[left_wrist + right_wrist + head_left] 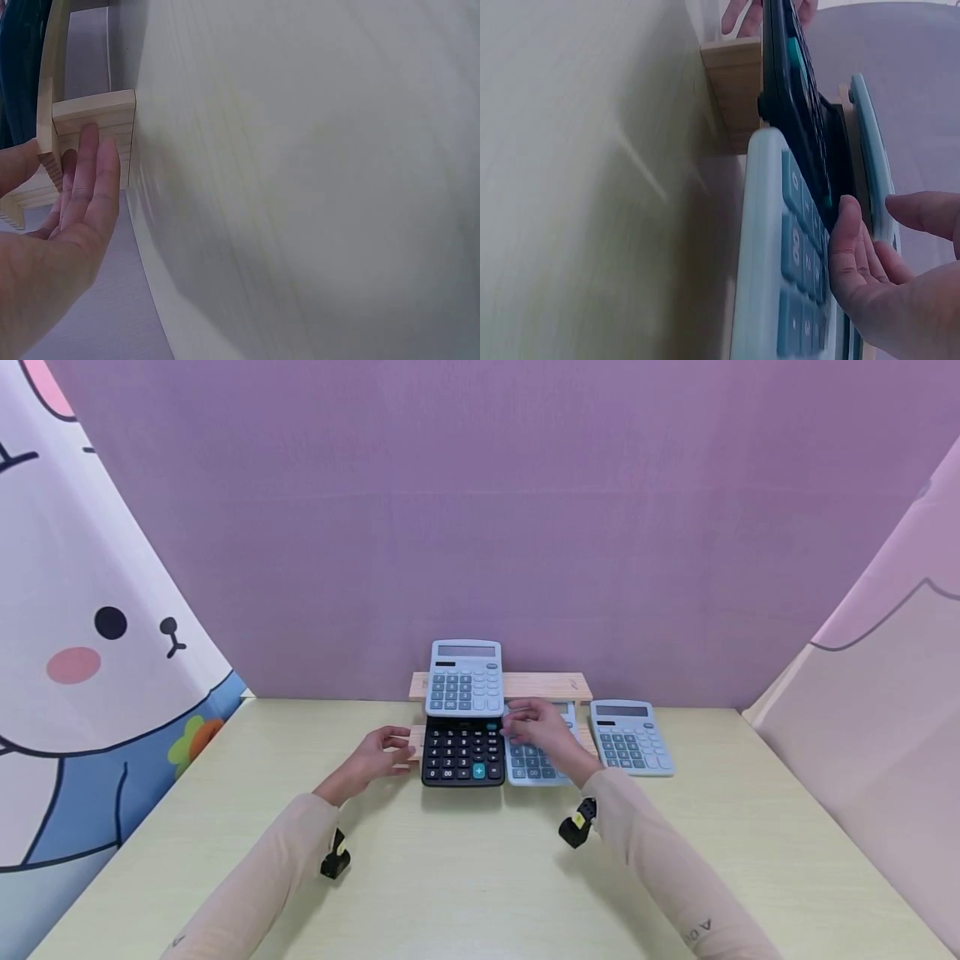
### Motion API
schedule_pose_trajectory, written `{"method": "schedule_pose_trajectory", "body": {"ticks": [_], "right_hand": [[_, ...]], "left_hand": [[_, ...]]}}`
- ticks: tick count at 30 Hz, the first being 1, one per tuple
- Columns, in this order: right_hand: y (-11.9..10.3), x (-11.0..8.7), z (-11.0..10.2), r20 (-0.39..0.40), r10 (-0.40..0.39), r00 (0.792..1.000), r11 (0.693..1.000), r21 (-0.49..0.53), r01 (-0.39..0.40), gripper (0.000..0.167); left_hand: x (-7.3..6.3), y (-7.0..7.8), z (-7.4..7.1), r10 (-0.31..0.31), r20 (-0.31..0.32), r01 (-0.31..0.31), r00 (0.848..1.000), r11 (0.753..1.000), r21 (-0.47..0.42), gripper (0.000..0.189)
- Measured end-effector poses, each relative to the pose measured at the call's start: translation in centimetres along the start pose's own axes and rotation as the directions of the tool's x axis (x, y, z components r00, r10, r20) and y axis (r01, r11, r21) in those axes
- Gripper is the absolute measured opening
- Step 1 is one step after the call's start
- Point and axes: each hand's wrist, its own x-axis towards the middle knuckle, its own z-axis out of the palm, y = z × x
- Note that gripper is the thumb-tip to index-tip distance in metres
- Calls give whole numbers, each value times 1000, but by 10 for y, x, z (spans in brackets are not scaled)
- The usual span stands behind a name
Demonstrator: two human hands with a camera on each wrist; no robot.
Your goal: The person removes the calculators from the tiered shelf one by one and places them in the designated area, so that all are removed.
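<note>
A wooden rack (547, 685) holds a black calculator (463, 756) at its lower left and a light blue calculator (465, 678) on its upper tier. A second light blue calculator (536, 768) leans beside the black one, partly hidden by my right hand (542, 731). In the right wrist view, that hand's fingertips (847, 214) are right at the black calculator's side edge, thumb and fingers apart. My left hand (377, 758) is at the rack's left end. Seen from the left wrist, its thumb lies by the front slat (46, 120), its fingers extended along the wooden end piece (94, 112).
Farther right, another light blue calculator (632, 737) lies tilted by the rack's right end. A purple panel (480, 527) rises behind the pale wooden table (465, 877). Printed cloth (90, 710) hangs along the left side, and a pale cloth (885, 718) along the right.
</note>
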Motion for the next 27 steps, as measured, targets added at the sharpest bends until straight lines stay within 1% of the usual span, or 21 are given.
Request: {"method": "schedule_pose_trajectory", "body": {"ticks": [9, 16, 20, 27], "right_hand": [[-4, 4, 13, -11, -15, 1000, 997, 82, 16, 43], [-5, 8, 18, -44, 20, 999, 992, 128, -14, 41], [-4, 11, 20, -66, 27, 997, 988, 154, -17, 39], [-3, 13, 23, -96, 40, 995, 979, 201, -20, 37]], "left_hand": [[0, 1, 1, -15, 6, 15, 1000, 1000, 5, 50], [0, 2, 1, -26, -7, 26, 1000, 1000, 6, 49], [0, 2, 0, -25, -6, 25, 1000, 1000, 6, 49], [-1, 2, 0, -8, 4, 8, 1000, 1000, -5, 50]]}}
